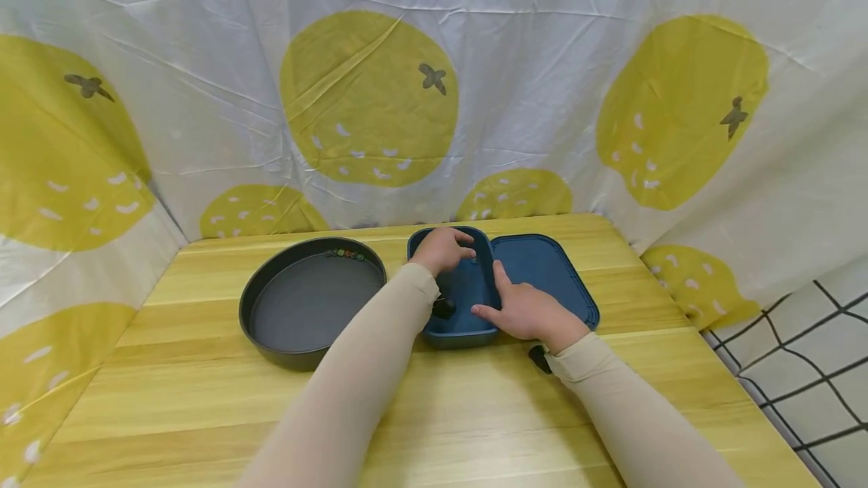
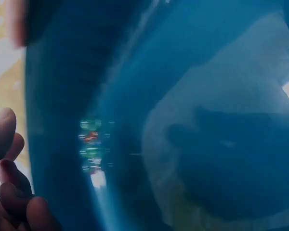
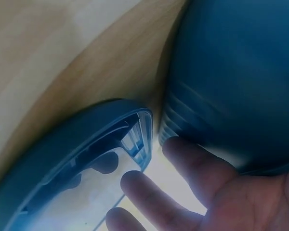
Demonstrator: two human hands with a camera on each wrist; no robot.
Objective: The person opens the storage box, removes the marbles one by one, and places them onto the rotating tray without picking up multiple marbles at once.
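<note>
A deep blue rectangular box [image 1: 468, 300] stands open on the table. My left hand [image 1: 442, 248] hovers over its far left part, fingers loosely bent with nothing visible between them. Inside the box, the left wrist view shows a small blurred strand of green and red beads [image 2: 90, 144] against the wall. My right hand [image 1: 532, 309] rests at the box's right side, fingers extended along the outside and thumb over the rim. Beside it lies the flat blue lid [image 1: 542, 269]; in the right wrist view the lid's ridged edge [image 3: 142, 130] is close to my fingertips.
A round dark grey pan [image 1: 315, 300] stands left of the box, with small coloured beads [image 1: 346, 254] at its far inner edge. Behind the wooden table [image 1: 190, 382] hangs a white curtain [image 1: 515, 96] with yellow fruit prints. A black wire grid [image 1: 800, 375] is at the right.
</note>
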